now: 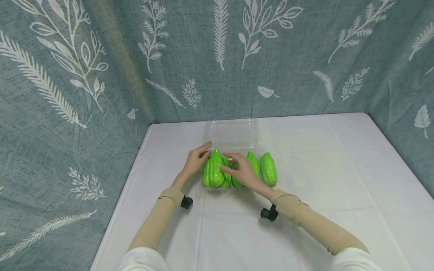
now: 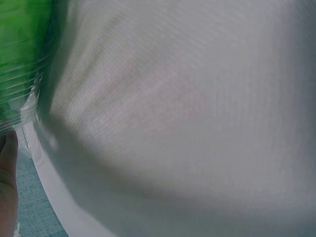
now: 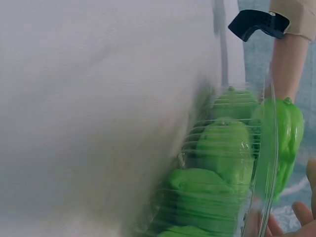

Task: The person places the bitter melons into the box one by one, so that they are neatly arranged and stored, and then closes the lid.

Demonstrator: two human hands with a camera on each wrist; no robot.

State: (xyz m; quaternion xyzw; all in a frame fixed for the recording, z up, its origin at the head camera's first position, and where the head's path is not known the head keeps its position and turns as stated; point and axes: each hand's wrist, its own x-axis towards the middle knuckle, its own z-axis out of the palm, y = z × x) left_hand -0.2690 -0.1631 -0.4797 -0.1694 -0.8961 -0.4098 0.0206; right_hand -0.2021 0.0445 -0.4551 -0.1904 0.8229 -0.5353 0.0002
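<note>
Several green ridged vegetables [image 1: 268,168] lie side by side in a clear plastic tray [image 1: 234,131] whose lid stands open at the back. One more vegetable [image 1: 214,171] sits on top of those at the left end. My left hand [image 1: 199,157] touches its left side with fairly straight fingers. From the right, my right hand [image 1: 239,169] rests flat on the vegetables, fingers reaching toward the top one. In the right wrist view the vegetables [image 3: 224,148] show through the ribbed tray wall, with the top one [image 3: 287,131] above the rim. The left wrist view shows a green blur [image 2: 19,49].
A white cloth covers the table [image 1: 305,210], with its edges at the left and right. A blue-grey leaf-print curtain [image 1: 101,75] closes off the back and both sides. Black wrist mounts [image 1: 269,213] sit on both beige sleeves.
</note>
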